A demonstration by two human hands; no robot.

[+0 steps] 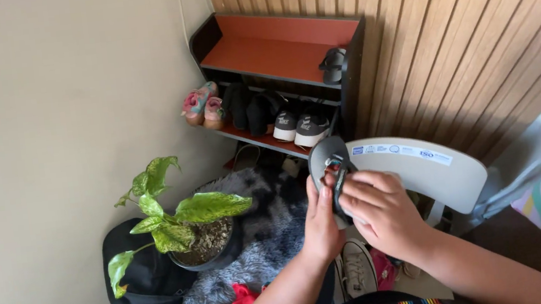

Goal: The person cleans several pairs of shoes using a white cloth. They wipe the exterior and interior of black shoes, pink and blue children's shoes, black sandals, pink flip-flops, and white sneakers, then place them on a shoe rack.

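A grey flip-flop sandal [326,155] with a dark strap is held upright in front of me. My left hand [321,224] grips it from the left side. My right hand [380,209] closes over the strap and right edge, fingers curled onto it. Its lower half is hidden behind both hands. A matching dark sandal [332,65] leans on the top shelf of the shoe rack [272,50].
The rack's lower shelf holds pink shoes [202,104], black shoes [253,110] and grey sneakers [302,128]. A potted plant [184,226] stands on a grey shaggy rug [262,255]. A grey chair back [422,169] is to the right, a white sneaker [358,267] below.
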